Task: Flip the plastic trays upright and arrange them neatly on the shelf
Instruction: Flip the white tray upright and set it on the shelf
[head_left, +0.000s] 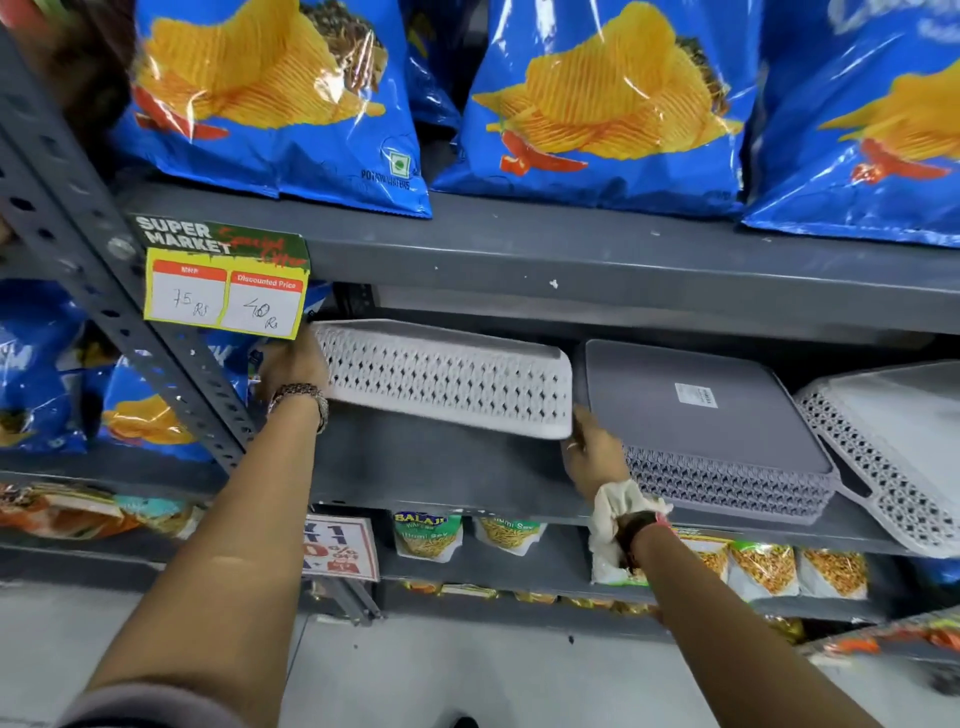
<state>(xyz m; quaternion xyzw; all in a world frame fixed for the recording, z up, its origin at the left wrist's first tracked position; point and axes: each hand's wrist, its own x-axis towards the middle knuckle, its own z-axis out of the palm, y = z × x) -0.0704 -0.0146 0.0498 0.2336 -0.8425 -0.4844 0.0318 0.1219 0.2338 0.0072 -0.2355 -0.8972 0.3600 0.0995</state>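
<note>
A white perforated plastic tray (447, 382) hangs tilted above the grey shelf (441, 470), lifted off its surface. My left hand (293, 364) grips the tray's left end and my right hand (592, 449) holds its lower right corner. To the right a stack of grey trays (711, 431) lies upside down, flat base up with a label on it. Further right another white tray (883, 441) lies overturned, leaning past the shelf's front edge.
Blue chip bags (597, 104) fill the shelf above. A price tag (223, 280) hangs from its front edge, beside the slanted steel upright (104, 291). Snack packets (431, 535) sit on the lower shelf. The floor (467, 675) lies below.
</note>
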